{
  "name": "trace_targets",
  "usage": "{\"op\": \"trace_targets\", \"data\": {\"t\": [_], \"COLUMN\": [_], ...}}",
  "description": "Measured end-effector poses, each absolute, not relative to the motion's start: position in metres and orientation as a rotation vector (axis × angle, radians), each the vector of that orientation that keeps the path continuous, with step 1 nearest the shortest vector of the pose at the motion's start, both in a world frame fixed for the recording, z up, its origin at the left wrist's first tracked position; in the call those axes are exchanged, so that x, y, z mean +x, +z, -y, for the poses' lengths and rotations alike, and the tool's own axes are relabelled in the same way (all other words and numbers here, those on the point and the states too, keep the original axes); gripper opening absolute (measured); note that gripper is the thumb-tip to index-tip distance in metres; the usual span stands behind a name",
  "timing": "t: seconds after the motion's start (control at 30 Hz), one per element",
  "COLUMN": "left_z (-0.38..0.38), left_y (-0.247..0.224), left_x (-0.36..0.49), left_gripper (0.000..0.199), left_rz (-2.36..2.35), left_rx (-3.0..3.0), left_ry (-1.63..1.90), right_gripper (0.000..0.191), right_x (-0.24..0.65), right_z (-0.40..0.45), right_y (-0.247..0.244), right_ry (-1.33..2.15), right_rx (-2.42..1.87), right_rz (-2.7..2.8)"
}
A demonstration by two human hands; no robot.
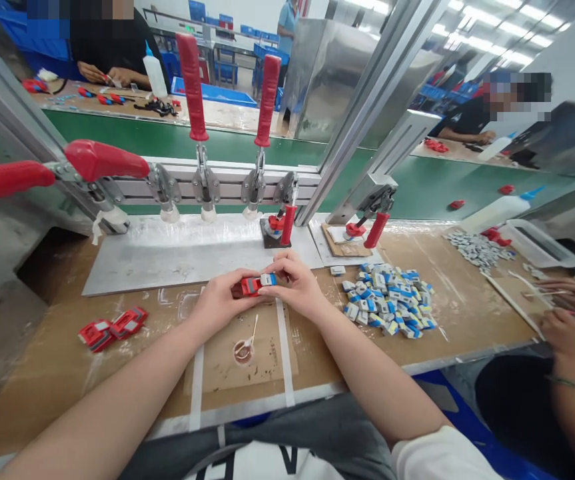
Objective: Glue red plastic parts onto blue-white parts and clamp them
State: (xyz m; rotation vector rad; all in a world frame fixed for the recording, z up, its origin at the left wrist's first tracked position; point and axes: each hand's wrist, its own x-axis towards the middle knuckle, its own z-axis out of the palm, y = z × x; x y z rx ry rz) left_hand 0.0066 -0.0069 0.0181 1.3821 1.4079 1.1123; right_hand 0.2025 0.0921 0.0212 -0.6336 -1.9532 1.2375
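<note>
Over a brown, taped tabletop [317, 360] in a busy workroom, I held two small pieces.
Across a green panel [410, 181], a person in black [107, 50] sat facing my side; my left grip [220, 297] was closed around a red piece [250, 287], and my right grip [300, 288] pinched a blue-and-grey block [268, 279] at its end, though whether the two were joined I could not tell. Two red parts [130, 323] lay beyond my left forearm, a swab [254, 330] rested in a small round dish [244, 364], similar blocks [390, 300] were heaped at right, and red-handled clamps [194, 87] stood behind a metal plate [177, 260] ahead.
</note>
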Motion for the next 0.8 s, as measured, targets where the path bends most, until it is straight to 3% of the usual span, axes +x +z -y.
{"op": "trace_targets", "data": {"t": [0.2,0.53,0.8], "left_z": [0.007,0.004,0.003], "left_y": [0.014,0.013,0.068], "left_x": [0.007,-0.008,0.017], "left_gripper": [0.043,0.035,0.046], "left_rz": [-1.368,-1.566,-1.749], "left_rx": [1.407,1.726,1.821], "left_ry": [1.145,1.016,1.154], "right_gripper": [0.046,0.034,0.04], "right_x": [0.2,0.203,0.207], "right_z": [-0.093,-0.101,-0.093], "right_y": [0.013,0.008,0.026], "right_ry": [1.256,0.921,0.756], "right_rx": [-0.597,-0.387,-0.378], "right_rz": [2.015,2.268,1.991]}}
